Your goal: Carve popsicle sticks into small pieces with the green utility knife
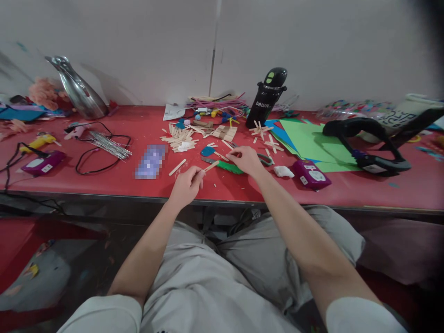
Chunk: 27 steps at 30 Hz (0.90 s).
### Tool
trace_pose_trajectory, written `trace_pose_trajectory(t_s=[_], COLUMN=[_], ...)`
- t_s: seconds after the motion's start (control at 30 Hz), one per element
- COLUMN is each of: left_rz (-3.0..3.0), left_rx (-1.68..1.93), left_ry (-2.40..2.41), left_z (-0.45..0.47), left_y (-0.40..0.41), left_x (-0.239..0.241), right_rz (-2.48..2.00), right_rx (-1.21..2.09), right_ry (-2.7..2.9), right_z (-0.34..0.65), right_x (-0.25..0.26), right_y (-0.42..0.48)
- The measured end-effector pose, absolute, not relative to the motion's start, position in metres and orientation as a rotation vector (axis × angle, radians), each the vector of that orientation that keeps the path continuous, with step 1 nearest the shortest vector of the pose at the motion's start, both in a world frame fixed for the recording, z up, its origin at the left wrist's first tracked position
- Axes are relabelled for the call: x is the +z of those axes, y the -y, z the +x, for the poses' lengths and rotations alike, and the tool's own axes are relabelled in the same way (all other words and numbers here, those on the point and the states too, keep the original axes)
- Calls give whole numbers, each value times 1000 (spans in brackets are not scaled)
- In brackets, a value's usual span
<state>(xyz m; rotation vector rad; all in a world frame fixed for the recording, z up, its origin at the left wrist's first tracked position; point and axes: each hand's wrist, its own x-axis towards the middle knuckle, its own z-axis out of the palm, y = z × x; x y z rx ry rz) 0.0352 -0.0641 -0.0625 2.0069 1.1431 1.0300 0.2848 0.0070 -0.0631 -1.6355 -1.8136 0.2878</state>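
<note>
My left hand (187, 186) pinches a wooden craft stick (211, 166) between thumb and fingers, its free end pointing right and away from me. Close by on the right, my right hand (245, 159) has its fingertips together; whatever they grip is hidden. A stick with a blue piece (208, 151) on its end reaches toward those fingertips. Beneath and between the hands lie a green toothed strip (229, 167) and a tool with a grey-green handle (265, 160), partly covered by my right hand. A single craft stick (177, 167) rests on the red table left of my hands.
Behind my hands is a pile of craft sticks (180, 136). A black bottle (266, 98) stands farther back. Green paper sheets (312, 138), a purple box (311, 175) and crumpled white tissue (283, 171) lie rightward. Leftward are metal wires (110, 145) and a yellow glue gun (38, 142).
</note>
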Motion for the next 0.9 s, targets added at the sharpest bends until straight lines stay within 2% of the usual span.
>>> trace_pose_trajectory(t_s=[0.9], left_rz=[1998], left_rx=[1025], left_ry=[-1199], left_z=[35], left_y=[65], left_x=[-63], right_rz=[-1693], right_rx=[379], right_ry=[1818], right_z=[286], right_x=[-69], right_y=[-10])
